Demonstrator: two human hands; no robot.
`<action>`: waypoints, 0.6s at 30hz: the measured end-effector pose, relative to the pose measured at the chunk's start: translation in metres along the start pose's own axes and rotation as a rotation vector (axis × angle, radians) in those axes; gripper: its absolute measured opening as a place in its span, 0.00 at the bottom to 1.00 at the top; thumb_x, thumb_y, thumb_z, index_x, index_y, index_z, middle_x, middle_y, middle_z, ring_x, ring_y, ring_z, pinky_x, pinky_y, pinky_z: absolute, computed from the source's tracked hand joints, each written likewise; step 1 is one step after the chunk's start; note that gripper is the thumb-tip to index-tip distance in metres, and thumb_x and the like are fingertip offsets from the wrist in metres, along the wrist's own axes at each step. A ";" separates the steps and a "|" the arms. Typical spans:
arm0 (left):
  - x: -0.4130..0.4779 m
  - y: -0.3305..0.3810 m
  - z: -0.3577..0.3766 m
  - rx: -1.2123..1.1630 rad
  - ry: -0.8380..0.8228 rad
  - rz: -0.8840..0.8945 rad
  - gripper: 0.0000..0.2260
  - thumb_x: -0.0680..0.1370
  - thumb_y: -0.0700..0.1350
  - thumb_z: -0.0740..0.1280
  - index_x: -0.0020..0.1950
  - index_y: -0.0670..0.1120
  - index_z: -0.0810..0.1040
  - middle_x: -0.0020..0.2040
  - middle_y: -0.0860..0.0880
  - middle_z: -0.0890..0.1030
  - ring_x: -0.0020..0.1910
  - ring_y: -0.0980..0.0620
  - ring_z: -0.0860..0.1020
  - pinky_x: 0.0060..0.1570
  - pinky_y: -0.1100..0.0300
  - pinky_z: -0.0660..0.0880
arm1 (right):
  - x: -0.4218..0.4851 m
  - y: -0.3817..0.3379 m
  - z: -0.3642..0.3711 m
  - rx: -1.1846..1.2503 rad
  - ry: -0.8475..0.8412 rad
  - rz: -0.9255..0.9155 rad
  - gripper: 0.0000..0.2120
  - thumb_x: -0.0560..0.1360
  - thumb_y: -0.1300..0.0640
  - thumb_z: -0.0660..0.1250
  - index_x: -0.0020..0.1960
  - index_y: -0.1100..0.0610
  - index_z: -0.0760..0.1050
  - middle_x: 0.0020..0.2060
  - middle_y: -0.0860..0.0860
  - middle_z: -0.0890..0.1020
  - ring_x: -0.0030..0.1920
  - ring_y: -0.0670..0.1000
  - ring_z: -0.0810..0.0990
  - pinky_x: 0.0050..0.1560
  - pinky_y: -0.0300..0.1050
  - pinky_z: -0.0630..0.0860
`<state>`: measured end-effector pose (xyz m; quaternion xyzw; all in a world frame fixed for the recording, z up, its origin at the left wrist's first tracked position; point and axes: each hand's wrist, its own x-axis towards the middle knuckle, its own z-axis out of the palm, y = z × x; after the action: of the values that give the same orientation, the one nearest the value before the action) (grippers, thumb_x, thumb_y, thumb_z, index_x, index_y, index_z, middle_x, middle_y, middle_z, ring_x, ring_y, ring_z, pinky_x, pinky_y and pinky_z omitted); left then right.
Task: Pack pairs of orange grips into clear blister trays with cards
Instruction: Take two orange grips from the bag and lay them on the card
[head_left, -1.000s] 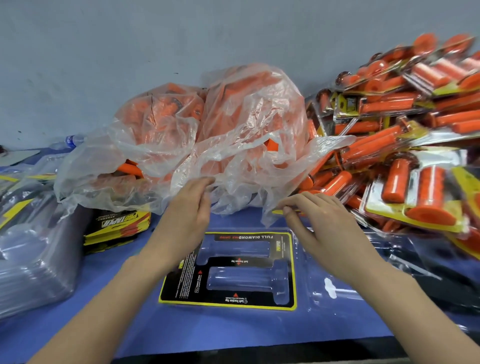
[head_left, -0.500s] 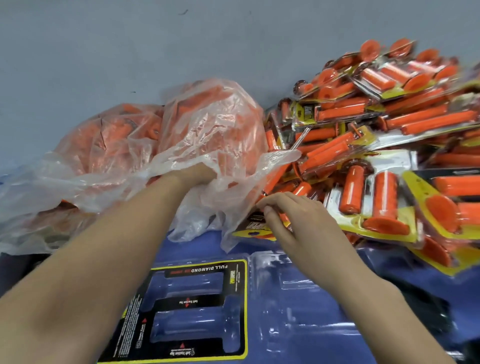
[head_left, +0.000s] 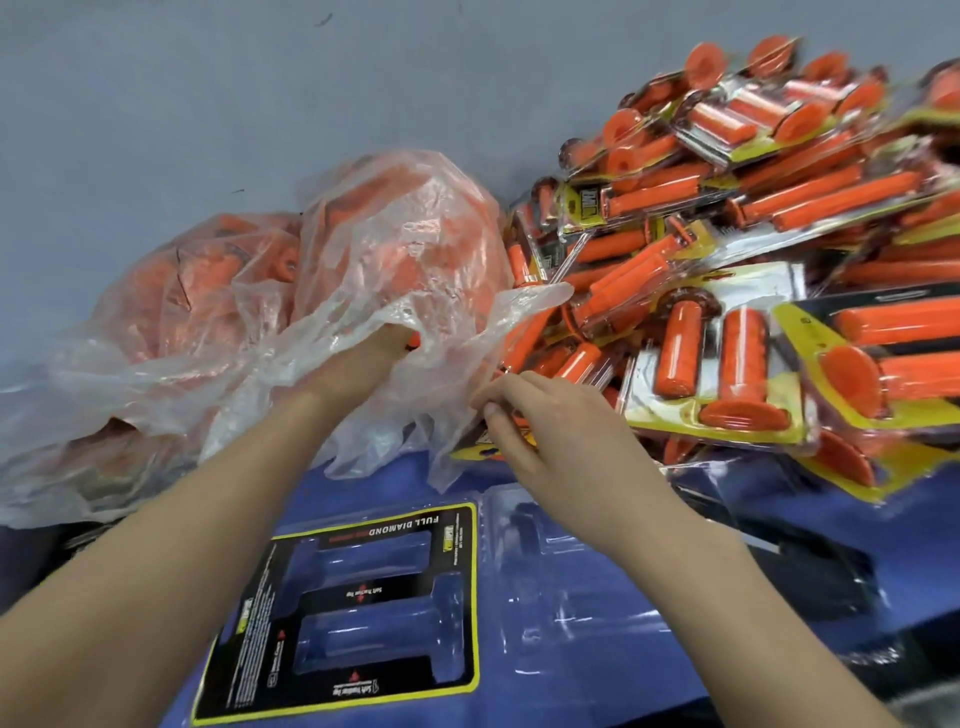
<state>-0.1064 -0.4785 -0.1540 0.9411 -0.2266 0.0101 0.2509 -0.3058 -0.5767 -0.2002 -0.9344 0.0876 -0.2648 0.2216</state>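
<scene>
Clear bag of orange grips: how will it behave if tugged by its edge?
Probably floppy: the bag is thin crumpled film draping over the left hand. Tugging likely just stretches the loose flap the right hand pinches. The full bulge of grips suggests a heavy load.

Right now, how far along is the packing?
Done: a pile of packed blisters on the right. In hand: the left hand is inside the plastic bag of loose grips, the right hand pinches its edge. Left: the carded tray in front holds no grips yet.
</scene>
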 end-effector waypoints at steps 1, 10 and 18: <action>-0.001 -0.008 -0.002 0.021 0.078 0.116 0.18 0.81 0.58 0.55 0.52 0.48 0.79 0.50 0.46 0.79 0.50 0.41 0.77 0.45 0.60 0.65 | 0.000 0.000 0.000 -0.006 0.000 -0.003 0.13 0.83 0.52 0.55 0.62 0.49 0.74 0.55 0.45 0.79 0.54 0.51 0.76 0.60 0.50 0.68; -0.070 -0.090 -0.034 -0.037 0.447 0.487 0.20 0.79 0.55 0.62 0.61 0.40 0.78 0.57 0.44 0.79 0.53 0.42 0.78 0.50 0.56 0.71 | -0.003 -0.009 0.015 -0.023 0.023 -0.073 0.12 0.83 0.53 0.57 0.63 0.50 0.74 0.55 0.45 0.79 0.55 0.50 0.76 0.59 0.49 0.70; -0.125 -0.113 -0.029 0.237 0.515 0.866 0.17 0.77 0.55 0.65 0.62 0.50 0.73 0.50 0.46 0.76 0.48 0.44 0.74 0.46 0.55 0.69 | -0.020 -0.044 0.042 0.417 -0.098 -0.138 0.25 0.76 0.33 0.60 0.70 0.37 0.63 0.56 0.35 0.75 0.57 0.42 0.76 0.56 0.41 0.74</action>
<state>-0.1672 -0.3247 -0.1980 0.7498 -0.5236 0.3703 0.1628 -0.2981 -0.5172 -0.2211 -0.8838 -0.0439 -0.2458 0.3956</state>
